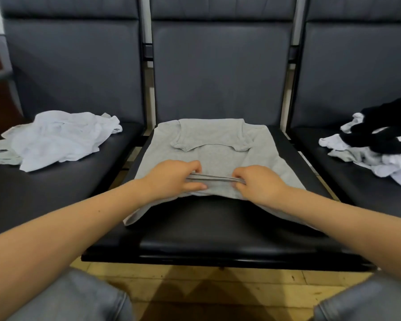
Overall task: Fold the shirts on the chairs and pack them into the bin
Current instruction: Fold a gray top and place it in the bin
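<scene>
A grey shirt (213, 144) lies flat on the middle chair seat (218, 228), both sleeves folded in over its chest. My left hand (176, 179) and my right hand (257, 181) pinch its bottom hem close together, lifted off the seat, with the corners of the hem drooping on either side. A crumpled white shirt (58, 137) lies on the left chair. On the right chair is a pile of white shirts (384, 163) with a black shirt (384, 126) on top. No bin is in view.
The three dark padded chairs stand side by side with tall backrests (218, 66) behind. Metal frame bars (146, 66) separate them. Below the seat edge are a yellowish tiled floor (195, 281) and my knees in grey trousers (74, 297).
</scene>
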